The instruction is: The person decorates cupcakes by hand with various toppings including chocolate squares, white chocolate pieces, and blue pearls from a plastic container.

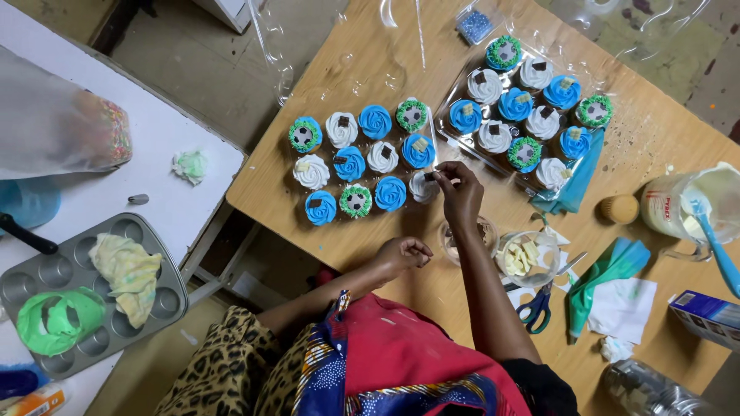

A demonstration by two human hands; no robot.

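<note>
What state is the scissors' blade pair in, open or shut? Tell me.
Open. The scissors lie flat on the wooden table beside the bowl of white pieces, blades spread in a V.

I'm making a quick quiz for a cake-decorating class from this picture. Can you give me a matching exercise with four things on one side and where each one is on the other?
Things:
1. right hand
2. left hand
3. scissors
4. muffin tin

Places:
A. on the white table, holding a yellowish cloth
B. at a white-frosted cupcake, fingers pinching a small dark piece
C. loosely closed, on the wooden table near its front edge
D. flat on the wooden table below a bowl of pale chunks

Pairs: 1-B, 2-C, 3-D, 4-A
</note>
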